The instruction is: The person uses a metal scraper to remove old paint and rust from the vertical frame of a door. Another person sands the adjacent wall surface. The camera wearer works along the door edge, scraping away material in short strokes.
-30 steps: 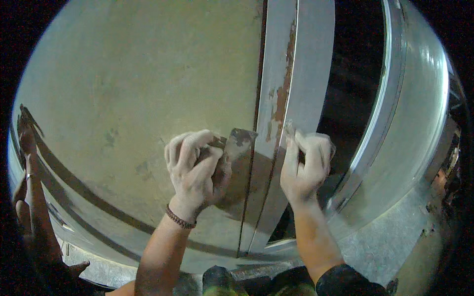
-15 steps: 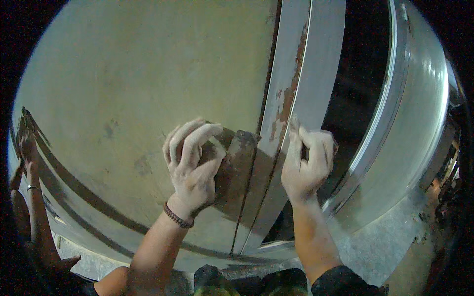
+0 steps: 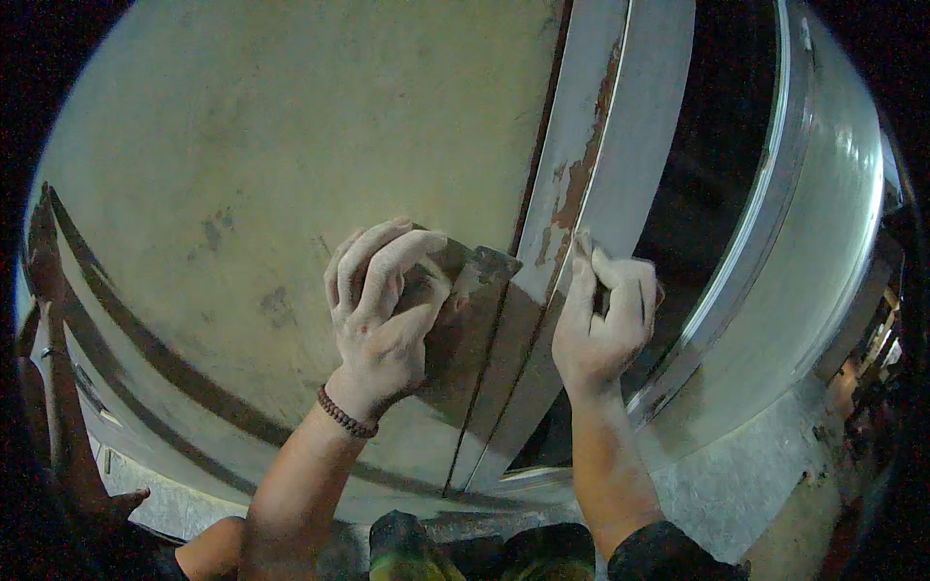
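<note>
My left hand [image 3: 383, 300], dusted white and wearing a braided bracelet, has curled fingers around a dark flat piece with a worn corner [image 3: 496, 261]. Most of that piece lies behind the fingers or merges with shadow, so its kind is unclear. To its right, my right hand [image 3: 605, 315] is closed in a pinch, also dusty. Its fingertips are at the grey strip [image 3: 567, 160], beside a long brown patch of chipped paint [image 3: 584, 174]. What the pinch holds, if anything, is too small to make out. Left of the strip spreads a broad olive-coloured panel [image 3: 291, 136].
Right of the strip runs a dark opening [image 3: 712, 145] with a shiny edge [image 3: 760, 203], then another pale curved panel [image 3: 823, 223]. Another person's arm [image 3: 63, 387] reaches up at the far left, the hand against the panel. Grey floor [image 3: 736, 455] shows below.
The view has shifted slightly, so the strip sits a little farther right. Both hands stay in much the same pose, fingers curled and pinched. The other person's arm remains raised at the left.
</note>
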The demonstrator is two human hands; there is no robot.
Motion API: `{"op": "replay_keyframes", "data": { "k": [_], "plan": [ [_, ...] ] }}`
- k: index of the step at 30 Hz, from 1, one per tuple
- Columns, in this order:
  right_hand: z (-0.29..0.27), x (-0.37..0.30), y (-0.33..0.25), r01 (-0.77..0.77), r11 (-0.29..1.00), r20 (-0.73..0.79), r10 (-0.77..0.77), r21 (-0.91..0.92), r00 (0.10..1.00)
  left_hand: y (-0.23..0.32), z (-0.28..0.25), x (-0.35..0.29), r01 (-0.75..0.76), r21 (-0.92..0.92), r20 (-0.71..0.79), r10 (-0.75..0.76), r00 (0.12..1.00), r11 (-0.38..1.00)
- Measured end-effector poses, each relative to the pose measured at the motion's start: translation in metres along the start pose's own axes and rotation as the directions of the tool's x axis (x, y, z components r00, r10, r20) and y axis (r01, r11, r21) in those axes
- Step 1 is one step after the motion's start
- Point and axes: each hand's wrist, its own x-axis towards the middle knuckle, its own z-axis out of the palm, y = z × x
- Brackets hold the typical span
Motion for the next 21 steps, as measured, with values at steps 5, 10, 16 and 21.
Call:
{"op": "replay_keyframes", "data": {
  "k": [5,10,16,21],
  "plan": [
    [-0.010,-0.028,-0.022,-0.012,1.000,-0.021,0.012,0.000,1.000,0.004,-0.001,-0.003,0.013,0.037,0.015,-0.014,1.000,0.999],
    [-0.017,-0.041,-0.028,0.025,1.000,0.005,-0.025,0.015,1.000,0.007,-0.001,-0.001,0.009,0.074,0.021,-0.010,1.000,0.997],
    [0.006,0.016,-0.004,0.050,0.999,-0.071,-0.050,-0.002,0.996,-0.004,0.002,-0.005,-0.037,0.010,-0.053,0.037,0.998,0.999],
    [-0.017,-0.026,-0.025,0.038,0.999,-0.023,-0.038,0.027,0.999,0.009,0.003,-0.006,0.009,0.035,0.013,-0.009,1.000,0.999]
  ]
}}
